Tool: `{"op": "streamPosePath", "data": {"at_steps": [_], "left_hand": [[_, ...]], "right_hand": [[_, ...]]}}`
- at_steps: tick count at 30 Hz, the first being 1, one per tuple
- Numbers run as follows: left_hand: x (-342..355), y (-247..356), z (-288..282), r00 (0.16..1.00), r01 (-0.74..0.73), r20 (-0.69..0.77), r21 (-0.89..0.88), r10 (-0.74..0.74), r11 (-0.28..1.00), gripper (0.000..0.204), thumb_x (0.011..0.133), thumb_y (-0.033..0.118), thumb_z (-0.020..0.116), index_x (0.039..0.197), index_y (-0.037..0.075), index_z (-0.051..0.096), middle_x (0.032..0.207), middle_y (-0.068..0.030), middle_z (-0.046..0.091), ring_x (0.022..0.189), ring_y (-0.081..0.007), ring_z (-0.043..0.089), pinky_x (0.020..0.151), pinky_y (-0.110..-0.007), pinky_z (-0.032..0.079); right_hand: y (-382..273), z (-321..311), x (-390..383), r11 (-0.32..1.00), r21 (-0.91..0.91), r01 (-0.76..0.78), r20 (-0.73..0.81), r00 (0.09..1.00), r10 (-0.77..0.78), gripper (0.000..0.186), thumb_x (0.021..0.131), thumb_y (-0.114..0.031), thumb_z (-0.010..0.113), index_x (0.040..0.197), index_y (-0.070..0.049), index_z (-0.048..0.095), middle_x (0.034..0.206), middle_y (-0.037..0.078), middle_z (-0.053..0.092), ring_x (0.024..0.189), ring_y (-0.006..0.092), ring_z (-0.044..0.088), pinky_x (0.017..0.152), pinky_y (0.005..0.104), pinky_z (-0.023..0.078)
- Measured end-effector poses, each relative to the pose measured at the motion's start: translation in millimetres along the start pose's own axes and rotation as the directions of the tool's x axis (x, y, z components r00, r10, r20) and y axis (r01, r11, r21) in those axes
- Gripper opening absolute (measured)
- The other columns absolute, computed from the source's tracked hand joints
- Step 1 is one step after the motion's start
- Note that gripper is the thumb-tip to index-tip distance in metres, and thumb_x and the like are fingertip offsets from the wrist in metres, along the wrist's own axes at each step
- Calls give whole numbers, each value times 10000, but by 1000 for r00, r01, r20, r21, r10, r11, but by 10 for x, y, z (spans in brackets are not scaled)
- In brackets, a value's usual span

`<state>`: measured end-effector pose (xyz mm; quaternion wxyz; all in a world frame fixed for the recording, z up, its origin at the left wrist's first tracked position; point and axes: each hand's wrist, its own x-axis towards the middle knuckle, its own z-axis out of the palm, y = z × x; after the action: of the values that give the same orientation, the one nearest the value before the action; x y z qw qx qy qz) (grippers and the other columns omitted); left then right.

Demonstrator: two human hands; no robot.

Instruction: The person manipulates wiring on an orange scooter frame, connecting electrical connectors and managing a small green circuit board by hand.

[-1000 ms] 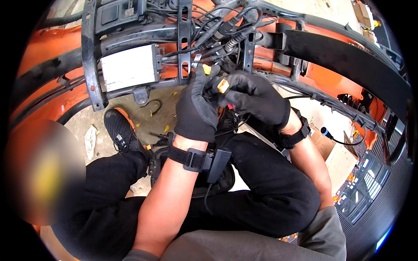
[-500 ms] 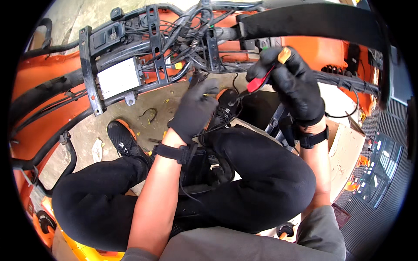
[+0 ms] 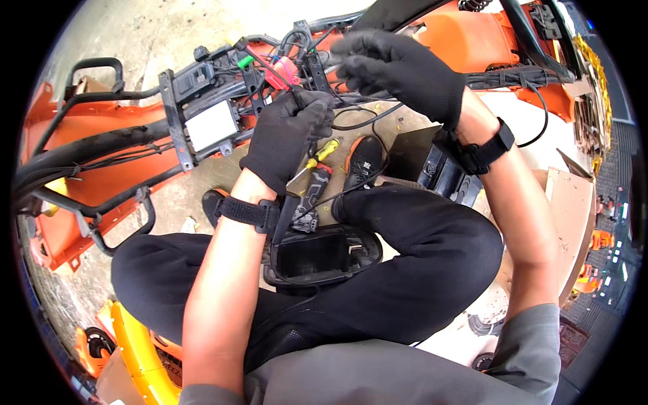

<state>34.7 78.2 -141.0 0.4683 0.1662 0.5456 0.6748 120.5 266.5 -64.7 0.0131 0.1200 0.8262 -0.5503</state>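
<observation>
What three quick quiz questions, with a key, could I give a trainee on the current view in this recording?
1. True or false: both the left hand and the right hand are gloved in black.
2. Which colour is the handle of the slim hand tool? A) blue B) yellow C) white
3. Fill the blank: in the picture, the red piece shows ___ the left hand (above or below).

Key: 1 true; 2 B; 3 above.
</observation>
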Motion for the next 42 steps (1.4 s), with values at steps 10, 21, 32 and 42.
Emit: {"op": "streamPosePath", "data": {"at_steps": [10, 21, 32, 42], "left_hand": [[-160, 319, -407, 922, -362, 354, 639, 158, 679, 267, 871, 46, 615, 1134, -2, 632, 982, -106, 670, 877, -167, 662, 765, -275, 533], [-169, 615, -457, 986, -8, 167, -21, 11, 1000, 256, 967, 128, 543, 1204, 32, 559, 1100, -62, 620, 956, -162, 644, 840, -292, 543], [-91, 861, -607, 955, -294, 181, 434, 237, 852, 256, 952, 92, 552, 1190, 4, 589, 1035, -74, 653, 911, -161, 673, 811, -275, 562], [-174, 931, -423, 979, -111, 187, 166, 79, 980, 304, 929, 93, 565, 1216, -6, 560, 1140, -101, 629, 1057, -186, 614, 920, -323, 510]], "right_hand": [[269, 406, 186, 974, -215, 66, 393, 919, 24, 445, 982, -349, 526, 1325, -65, 524, 1163, 126, 621, 1043, 184, 580, 917, 307, 454], [446, 592, -180, 982, -182, 52, 178, 984, -19, 410, 966, -282, 565, 1300, -47, 524, 1094, 117, 625, 966, 205, 584, 845, 359, 478], [224, 586, -130, 996, 76, 40, 254, 965, -58, 332, 1010, -229, 495, 1278, -37, 540, 893, 2, 602, 734, 56, 499, 644, 229, 432], [5, 713, -62, 910, 407, -81, 121, 992, 34, 366, 998, -394, 494, 1025, -45, 600, 726, 21, 581, 662, 80, 560, 611, 242, 463]]}}
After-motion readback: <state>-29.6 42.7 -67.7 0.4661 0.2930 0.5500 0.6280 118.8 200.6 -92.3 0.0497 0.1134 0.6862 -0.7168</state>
